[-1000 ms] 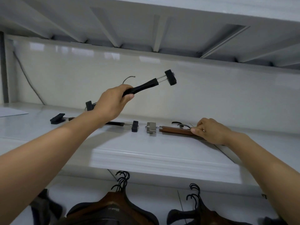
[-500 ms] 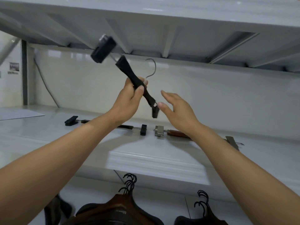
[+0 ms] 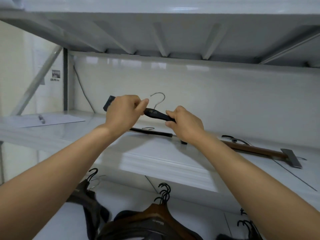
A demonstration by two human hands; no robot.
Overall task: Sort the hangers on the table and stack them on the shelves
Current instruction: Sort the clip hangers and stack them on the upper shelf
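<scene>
Soft even light; glare on the back wall (edges bowed).

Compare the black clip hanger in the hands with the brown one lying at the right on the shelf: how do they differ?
The black clip hanger is lifted off the shelf, gripped by the left hand and right hand; the brown clip hanger lies flat, untouched. One bar is black, the other brown wood. Both have a metal hook and end clips.
</scene>
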